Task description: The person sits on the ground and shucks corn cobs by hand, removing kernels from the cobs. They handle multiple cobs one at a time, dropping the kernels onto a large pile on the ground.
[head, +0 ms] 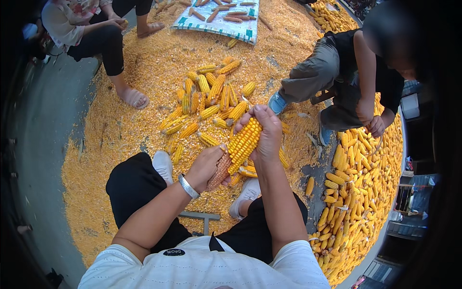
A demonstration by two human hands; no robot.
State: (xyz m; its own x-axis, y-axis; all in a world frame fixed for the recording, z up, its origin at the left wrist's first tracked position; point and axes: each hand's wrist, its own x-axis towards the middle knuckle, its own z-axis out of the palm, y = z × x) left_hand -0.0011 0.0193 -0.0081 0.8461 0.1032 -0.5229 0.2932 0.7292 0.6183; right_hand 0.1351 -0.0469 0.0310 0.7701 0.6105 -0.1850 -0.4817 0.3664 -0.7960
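Observation:
My right hand (pixel 267 132) grips an ear of yellow corn (pixel 246 142), tilted, with rows of kernels on it. My left hand (pixel 206 167) is closed around a bare reddish corn cob (pixel 219 171), which lies against the lower left side of the ear. A silver bracelet circles my left wrist. Beyond my hands, a small heap of corn ears (pixel 215 88) rests on a wide layer of loose kernels (pixel 144 79).
A large pile of corn ears (pixel 355 202) lies at the right. A white and green sack (pixel 220 27) with bare cobs is at the top. One person (pixel 310 76) sits at the right, another (pixel 108 39) at the upper left. A metal frame part (pixel 200 216) shows between my legs.

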